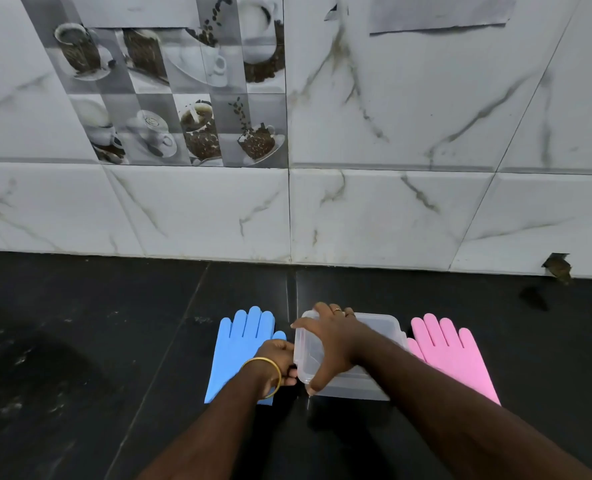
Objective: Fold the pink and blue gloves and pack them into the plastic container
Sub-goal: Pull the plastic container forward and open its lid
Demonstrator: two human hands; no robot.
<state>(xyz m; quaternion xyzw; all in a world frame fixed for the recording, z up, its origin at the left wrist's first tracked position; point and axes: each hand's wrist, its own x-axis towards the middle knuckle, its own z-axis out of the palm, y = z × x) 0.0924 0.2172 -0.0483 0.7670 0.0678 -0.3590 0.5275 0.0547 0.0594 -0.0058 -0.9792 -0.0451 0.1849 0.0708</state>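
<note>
A clear plastic container (384, 325) with its lid on stands on the black counter between two flat gloves. The blue glove (239, 341) lies to its left, fingers pointing at the wall. The pink glove (450, 355) lies to its right, spread the same way. My right hand (329, 344) spreads over the lid's left part, thumb hooked at the near left corner and fingers at the far edge. My left hand (279, 362), with a gold bangle on the wrist, grips the container's left side; its fingers are partly hidden.
The black stone counter (97, 341) runs back to a marble-look tiled wall (391, 209) with coffee-picture tiles at upper left. A small dark hole (557, 266) is at the wall's foot on the right.
</note>
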